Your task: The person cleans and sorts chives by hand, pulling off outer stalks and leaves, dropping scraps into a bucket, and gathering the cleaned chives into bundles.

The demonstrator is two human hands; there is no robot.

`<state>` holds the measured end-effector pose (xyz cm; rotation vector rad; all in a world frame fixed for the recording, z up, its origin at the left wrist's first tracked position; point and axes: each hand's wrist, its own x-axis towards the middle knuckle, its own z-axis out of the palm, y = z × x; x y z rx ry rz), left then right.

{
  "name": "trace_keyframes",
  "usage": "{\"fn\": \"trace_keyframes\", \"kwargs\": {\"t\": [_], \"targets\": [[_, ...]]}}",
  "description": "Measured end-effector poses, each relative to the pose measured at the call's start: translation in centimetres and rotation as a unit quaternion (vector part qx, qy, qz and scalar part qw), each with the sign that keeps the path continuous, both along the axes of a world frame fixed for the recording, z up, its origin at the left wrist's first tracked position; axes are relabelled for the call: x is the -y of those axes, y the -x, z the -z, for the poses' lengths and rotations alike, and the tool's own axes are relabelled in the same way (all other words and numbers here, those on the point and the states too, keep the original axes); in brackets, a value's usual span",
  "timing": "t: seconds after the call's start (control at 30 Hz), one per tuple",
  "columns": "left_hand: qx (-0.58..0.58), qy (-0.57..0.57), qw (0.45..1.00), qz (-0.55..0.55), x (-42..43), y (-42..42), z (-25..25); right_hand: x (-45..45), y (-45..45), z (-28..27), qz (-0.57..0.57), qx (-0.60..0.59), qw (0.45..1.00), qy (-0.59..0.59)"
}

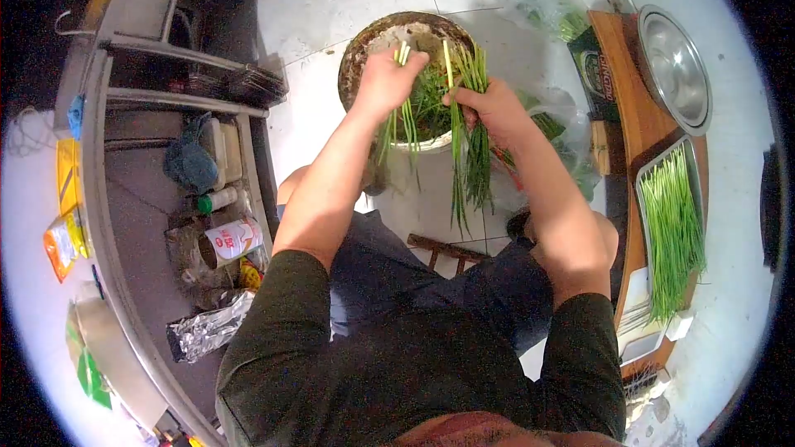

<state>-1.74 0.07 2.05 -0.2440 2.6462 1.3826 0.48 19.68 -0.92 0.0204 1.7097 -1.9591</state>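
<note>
With left fingers [416,60] pinching a few chives [407,120] and right fingers [469,99] round the thicker bunch [478,153], go easy, stems bruise fast imo.

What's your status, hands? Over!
Left hand: gripping a few thin green stalks. Right hand: gripping thicker bunch of long green stalks. Round, brown-stained bucket near both. No blockage visible. Over.

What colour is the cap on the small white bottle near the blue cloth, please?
The cap is green, clearest in the head view.
</note>
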Motion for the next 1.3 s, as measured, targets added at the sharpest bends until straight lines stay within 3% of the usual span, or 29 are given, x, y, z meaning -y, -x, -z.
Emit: {"fn": "trace_keyframes", "kwargs": {"t": [0.03, 0.13, 0.27, 0.4, 0.7, 1.0, 1.13, 1.17, 1.3], "targets": [[0.048, -0.053, 0.997, 0.005, -0.4, -0.2, -0.4, 0.1, 0.0, 0.0, 0.018, 0.001, 1.0, 0.016], [-0.029, -0.223, 0.974, 0.032, -1.5, -0.9, 1.5, 0.5, -0.1, -0.1, 0.041, 0.006, 0.998, 0.037], [0.035, -0.326, 0.943, 0.052, -1.9, -0.9, 1.4, 0.6, -0.1, -0.6, 0.026, -0.01, 1.0, -0.006], [0.026, -0.29, 0.957, 0.015, -2.0, -1.1, 2.0, 0.8, 0.0, -0.3, 0.039, -0.025, 0.999, -0.017], [0.001, -0.23, 0.972, 0.058, -1.4, -0.8, 1.7, 0.2, 0.0, -0.9, 0.01, -0.033, 0.999, -0.018], [-0.074, -0.215, 0.955, -0.19, 0.6, 1.4, 1.8, -0.4, 0.0, -0.7, 0.003, 0.07, 0.994, 0.089], [0.026, -0.1, 0.985, -0.138, 0.8, 1.0, 1.1, -0.3, 0.0, -0.9, 0.031, 0.071, 0.994, 0.073], [-0.024, -0.148, 0.981, -0.124, 0.3, 0.9, 1.9, -0.3, -0.1, -0.7, 0.035, 0.071, 0.994, 0.073], [0.03, -0.187, 0.976, -0.11, 0.0, 0.7, 2.6, -0.1, -0.1, -0.3, 0.055, 0.074, 0.994, 0.05]]}}
